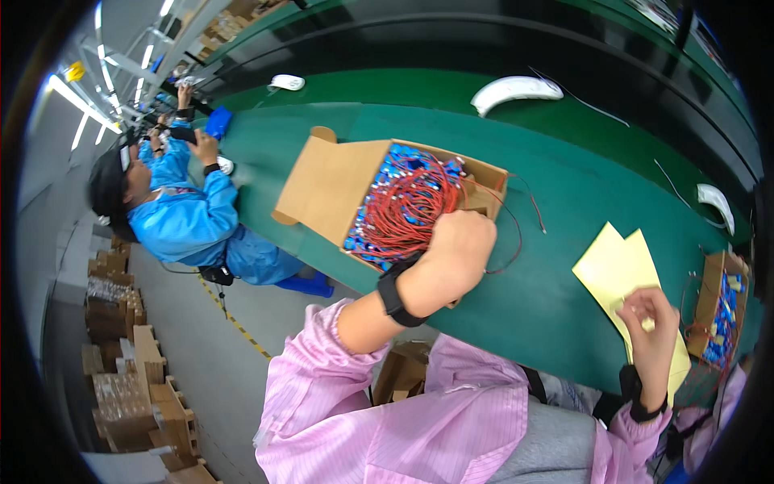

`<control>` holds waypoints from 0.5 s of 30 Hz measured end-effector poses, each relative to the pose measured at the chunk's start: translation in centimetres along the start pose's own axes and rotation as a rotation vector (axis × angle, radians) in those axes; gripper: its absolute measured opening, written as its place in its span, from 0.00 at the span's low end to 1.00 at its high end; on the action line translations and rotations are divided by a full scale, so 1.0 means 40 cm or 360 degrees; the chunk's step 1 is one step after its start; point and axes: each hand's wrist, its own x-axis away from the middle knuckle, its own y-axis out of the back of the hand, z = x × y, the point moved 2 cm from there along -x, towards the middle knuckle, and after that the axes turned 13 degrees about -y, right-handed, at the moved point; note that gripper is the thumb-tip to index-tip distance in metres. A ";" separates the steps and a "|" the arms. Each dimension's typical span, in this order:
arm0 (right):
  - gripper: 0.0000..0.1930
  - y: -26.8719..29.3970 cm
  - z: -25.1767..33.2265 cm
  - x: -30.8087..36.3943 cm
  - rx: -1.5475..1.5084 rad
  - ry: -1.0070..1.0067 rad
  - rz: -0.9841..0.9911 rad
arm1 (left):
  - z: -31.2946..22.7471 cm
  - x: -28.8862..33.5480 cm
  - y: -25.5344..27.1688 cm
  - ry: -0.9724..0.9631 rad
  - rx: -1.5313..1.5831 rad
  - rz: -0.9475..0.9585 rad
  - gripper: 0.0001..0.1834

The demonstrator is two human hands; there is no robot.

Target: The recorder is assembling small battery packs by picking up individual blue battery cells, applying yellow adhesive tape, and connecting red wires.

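Observation:
An open cardboard box [322,189] lies on the green table, packed with blue-ended parts [390,171] and a heap of red and black wires [411,206]. Over its near right corner is my left hand [461,252], closed like a fist with the knuckles up. Its fingertips are hidden, and so is whatever they hold. My right hand [655,327] is above pale yellow paper sheets [609,262], thumb and forefinger pinched together. Anything between those fingertips is too small to make out.
A smaller box [706,302] of blue parts and wires stands at the right. White curved pieces [516,93] lie on the darker green strip [387,87] beyond the table. On the left sits a co-worker in blue [181,214]. Cartons [133,379] are stacked on the floor.

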 end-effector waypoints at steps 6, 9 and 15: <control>0.20 0.038 0.010 0.079 -0.0265 -0.0287 0.0213 | 0.022 -0.084 -0.068 -0.0117 -0.0078 0.0224 0.04; 0.25 0.036 0.039 0.095 -0.0264 -0.0296 0.0233 | 0.043 -0.096 -0.075 -0.0205 -0.0107 0.0152 0.05; 0.33 0.052 0.024 0.109 -0.0224 -0.0201 0.0296 | 0.058 -0.104 -0.062 -0.0315 -0.0123 0.0244 0.06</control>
